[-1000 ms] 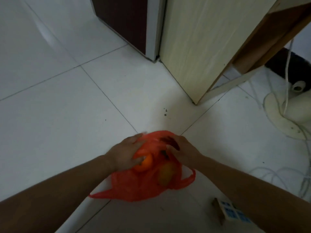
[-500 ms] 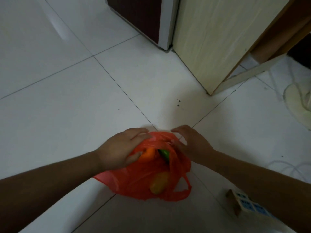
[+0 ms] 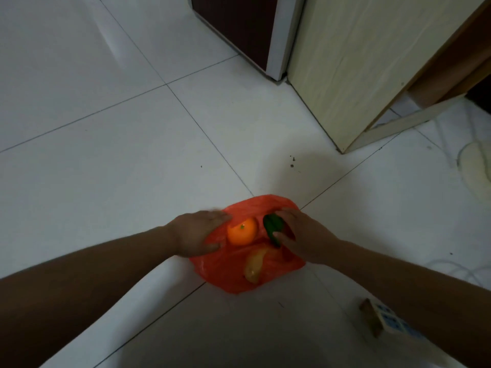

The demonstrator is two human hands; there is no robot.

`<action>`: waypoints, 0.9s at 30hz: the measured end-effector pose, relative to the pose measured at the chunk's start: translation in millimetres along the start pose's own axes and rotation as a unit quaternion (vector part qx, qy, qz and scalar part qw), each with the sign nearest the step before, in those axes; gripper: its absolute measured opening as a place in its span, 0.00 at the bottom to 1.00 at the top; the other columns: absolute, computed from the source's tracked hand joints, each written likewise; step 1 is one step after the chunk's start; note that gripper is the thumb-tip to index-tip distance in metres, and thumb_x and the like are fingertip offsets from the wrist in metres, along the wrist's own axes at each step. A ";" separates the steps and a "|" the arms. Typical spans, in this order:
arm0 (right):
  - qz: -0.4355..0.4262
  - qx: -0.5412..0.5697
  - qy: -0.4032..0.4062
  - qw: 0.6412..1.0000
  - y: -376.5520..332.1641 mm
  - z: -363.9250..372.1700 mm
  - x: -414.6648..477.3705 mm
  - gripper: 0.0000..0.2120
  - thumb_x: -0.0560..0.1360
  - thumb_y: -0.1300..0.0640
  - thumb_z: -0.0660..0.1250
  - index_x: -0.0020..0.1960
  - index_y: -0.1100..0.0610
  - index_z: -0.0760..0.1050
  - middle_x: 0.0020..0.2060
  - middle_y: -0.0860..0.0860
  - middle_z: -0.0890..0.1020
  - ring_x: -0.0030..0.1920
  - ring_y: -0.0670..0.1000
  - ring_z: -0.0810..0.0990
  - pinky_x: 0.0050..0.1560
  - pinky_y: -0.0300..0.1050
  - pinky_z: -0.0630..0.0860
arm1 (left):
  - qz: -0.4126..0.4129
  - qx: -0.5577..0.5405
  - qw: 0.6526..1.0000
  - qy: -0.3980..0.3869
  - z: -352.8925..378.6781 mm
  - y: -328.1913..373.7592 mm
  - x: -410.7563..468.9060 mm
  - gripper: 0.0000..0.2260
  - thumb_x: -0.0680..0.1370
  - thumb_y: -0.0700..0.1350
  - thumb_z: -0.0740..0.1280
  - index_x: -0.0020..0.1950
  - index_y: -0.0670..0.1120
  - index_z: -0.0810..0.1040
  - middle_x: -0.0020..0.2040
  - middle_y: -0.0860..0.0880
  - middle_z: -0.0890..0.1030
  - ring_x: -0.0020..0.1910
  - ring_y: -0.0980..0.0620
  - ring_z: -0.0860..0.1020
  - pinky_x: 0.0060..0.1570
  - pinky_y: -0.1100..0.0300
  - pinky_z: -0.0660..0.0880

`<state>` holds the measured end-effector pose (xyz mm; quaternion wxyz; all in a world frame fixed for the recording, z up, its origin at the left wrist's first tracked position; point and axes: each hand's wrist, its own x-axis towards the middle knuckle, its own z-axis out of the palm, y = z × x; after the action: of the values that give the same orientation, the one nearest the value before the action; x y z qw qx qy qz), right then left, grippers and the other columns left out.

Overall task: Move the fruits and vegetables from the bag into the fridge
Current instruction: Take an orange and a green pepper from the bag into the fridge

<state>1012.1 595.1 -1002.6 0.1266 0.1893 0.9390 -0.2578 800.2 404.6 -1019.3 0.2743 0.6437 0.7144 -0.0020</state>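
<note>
A red plastic bag [image 3: 228,277] lies open on the white tiled floor. Inside it I see an orange [image 3: 241,231], a green vegetable [image 3: 273,227] and a yellowish fruit [image 3: 253,266] showing through the plastic. My left hand [image 3: 198,235] grips the bag's left edge and holds it open, beside the orange. My right hand [image 3: 305,236] is closed around the green vegetable at the bag's mouth. The dark-fronted fridge [image 3: 239,25] with a white edge stands at the top of the view; I cannot tell whether its door is ajar.
A pale wooden cabinet panel [image 3: 358,62] stands to the right of the fridge. A small box with blue squares [image 3: 382,324] lies on the floor at lower right. White cables [image 3: 457,269] and a round pale base [image 3: 475,168] lie at the right.
The bag has been pulled wider open, so the orange and green vegetable show fully. My right hand has closed around the green vegetable. The view has shifted a little.
</note>
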 end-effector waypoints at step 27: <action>-0.017 0.022 -0.064 0.998 32.1 -10.3 1.5 0.34 0.72 0.48 0.70 0.73 0.53 0.60 0.73 0.52 0.63 0.71 0.51 0.63 0.69 0.42 0.59 | -0.024 -0.083 0.996 -0.018 19.1 7.0 32.9 0.46 0.62 0.70 0.51 0.75 0.50 0.52 0.76 0.48 0.58 0.74 0.52 0.59 0.71 0.62 0.55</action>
<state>1022.8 626.6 -1008.6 0.1782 0.1589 0.9262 -0.2917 813.4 429.2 -1046.0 0.3397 0.6012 0.7223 0.0386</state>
